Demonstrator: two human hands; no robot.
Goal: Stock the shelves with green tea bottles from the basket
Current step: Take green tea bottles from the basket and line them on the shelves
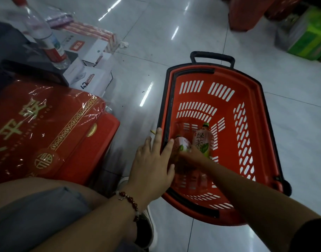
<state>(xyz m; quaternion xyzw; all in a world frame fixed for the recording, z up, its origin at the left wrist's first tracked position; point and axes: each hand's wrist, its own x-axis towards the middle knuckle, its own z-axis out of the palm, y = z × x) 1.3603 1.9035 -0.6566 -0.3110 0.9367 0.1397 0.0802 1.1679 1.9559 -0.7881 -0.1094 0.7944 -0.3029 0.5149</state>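
Person crouched over the red basket (pixel 250 99), which sits on the tiled floor (pixel 174 42) just ahead of both hands. Left hand (pixel 152 164) lies flat on the basket's near-left rim, fingers straight and spread, gripping nothing — most likely steadying the basket so it doesn't slide or tip while the other hand reaches in. Right hand (pixel 189 159) is down inside the basket, blurred; it appears to be closing on the nearer green tea bottle (pixel 181 145), but whether the fingers are actually round it cannot be told. A 2nd green tea bottle (pixel 201 140) lies just beyond the right hand's fingertips, cap pointing away — both bottles sit in the basket's bottom at its near-left end, within short reach. Only 2 bottles visible, so the basket looks nearly emptied. Left of the left hand: a red gift box (pixel 46 128) under plastic film. No shelf in view.
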